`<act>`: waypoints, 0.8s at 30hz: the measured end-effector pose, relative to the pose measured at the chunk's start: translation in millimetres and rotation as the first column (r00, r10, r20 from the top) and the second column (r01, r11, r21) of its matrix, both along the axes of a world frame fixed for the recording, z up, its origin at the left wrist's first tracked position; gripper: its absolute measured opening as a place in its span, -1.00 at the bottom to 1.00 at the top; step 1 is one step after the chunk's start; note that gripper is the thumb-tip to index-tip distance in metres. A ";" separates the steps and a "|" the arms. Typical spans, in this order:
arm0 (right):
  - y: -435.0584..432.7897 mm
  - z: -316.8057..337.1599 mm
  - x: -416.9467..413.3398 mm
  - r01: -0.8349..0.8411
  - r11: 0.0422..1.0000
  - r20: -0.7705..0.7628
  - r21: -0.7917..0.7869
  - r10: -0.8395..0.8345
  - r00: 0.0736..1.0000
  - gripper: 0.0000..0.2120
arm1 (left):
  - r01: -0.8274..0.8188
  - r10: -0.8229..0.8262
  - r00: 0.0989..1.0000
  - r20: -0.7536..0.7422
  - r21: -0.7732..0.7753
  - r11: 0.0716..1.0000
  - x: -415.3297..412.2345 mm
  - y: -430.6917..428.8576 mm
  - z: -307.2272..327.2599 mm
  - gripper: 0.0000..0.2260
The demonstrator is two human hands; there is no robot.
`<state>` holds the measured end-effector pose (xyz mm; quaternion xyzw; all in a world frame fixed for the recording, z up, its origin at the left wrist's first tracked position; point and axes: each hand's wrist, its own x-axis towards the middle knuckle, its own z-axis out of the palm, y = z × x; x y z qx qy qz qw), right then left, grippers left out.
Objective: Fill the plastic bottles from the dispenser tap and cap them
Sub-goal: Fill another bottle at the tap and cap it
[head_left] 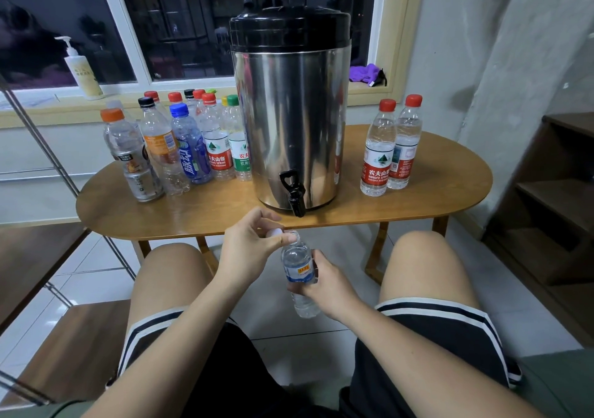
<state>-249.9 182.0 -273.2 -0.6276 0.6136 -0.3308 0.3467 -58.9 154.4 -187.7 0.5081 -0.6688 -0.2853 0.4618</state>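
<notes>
Bottle (299, 270) clasped by right hand (324, 284), left hand (249, 250) grip pinching what seems its cap (274, 232)

Small clear bottle (299, 273): blue-yellow label, mouth uncapped, near-upright, near centre, below table edge, gripped by right hand (324, 284).
White cap (274, 232): off neck, just left of mouth, pinched by left hand (250, 250).
Steel dispenser (289, 122): black lid, upright, table centre.
Black tap (294, 192): at dispenser base, facing near side.
Capped bottle cluster (180, 147): left of dispenser.
Two red-capped bottles (379, 160): right of dispenser, side by side.
</notes>
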 end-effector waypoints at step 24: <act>7.0 3.8 0.0 -0.051 0.998 -0.053 -0.025 0.049 0.997 -0.35 | 0.014 0.053 0.948 0.314 -0.207 0.978 -8.7 -4.8 -14.1 -0.68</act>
